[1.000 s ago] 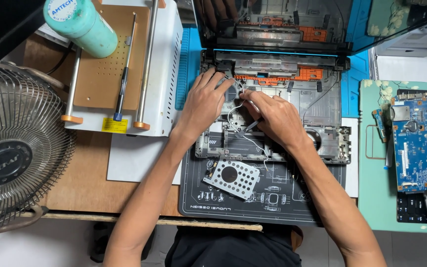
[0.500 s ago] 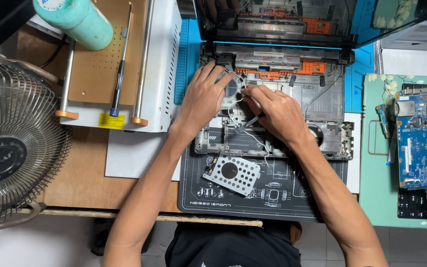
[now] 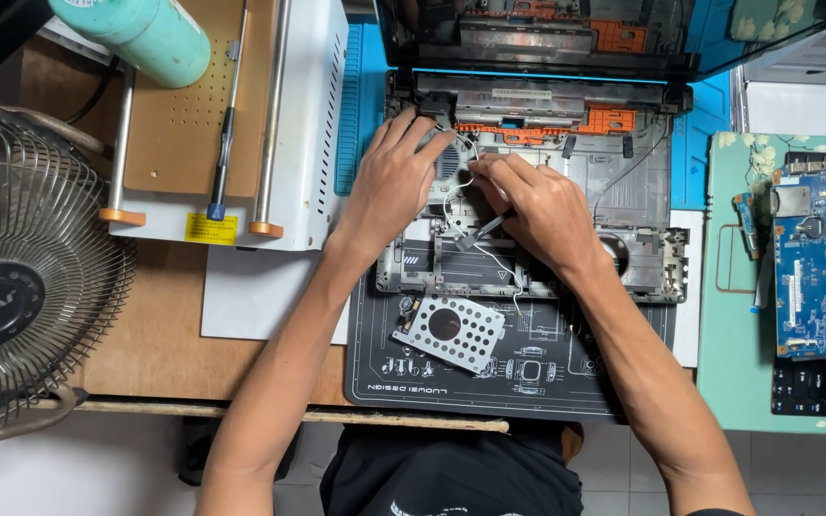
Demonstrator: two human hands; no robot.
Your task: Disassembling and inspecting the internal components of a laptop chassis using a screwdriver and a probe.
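An opened laptop base (image 3: pixel 623 182) lies stripped on a dark repair mat (image 3: pixel 547 382), its grey frame and orange parts bare. My left hand (image 3: pixel 396 182) rests flat on the upper left of the frame, fingertips by the hinge corner. My right hand (image 3: pixel 537 205) pinches thin white wires (image 3: pixel 456 196) near the middle, with a slim metal tool (image 3: pixel 485 229) poking out below its fingers. A perforated metal drive bracket (image 3: pixel 456 332) lies loose on the mat just below the frame.
A desk fan (image 3: pixel 21 287) stands at the left. Behind it sit a white heating plate machine (image 3: pixel 231 115) and a teal bottle (image 3: pixel 141 33). A blue circuit board (image 3: pixel 824 258) and black parts lie on a green mat at the right.
The view has shifted slightly. Both hands stay on the laptop frame; the right hand's fingers have worked a little at the wires.
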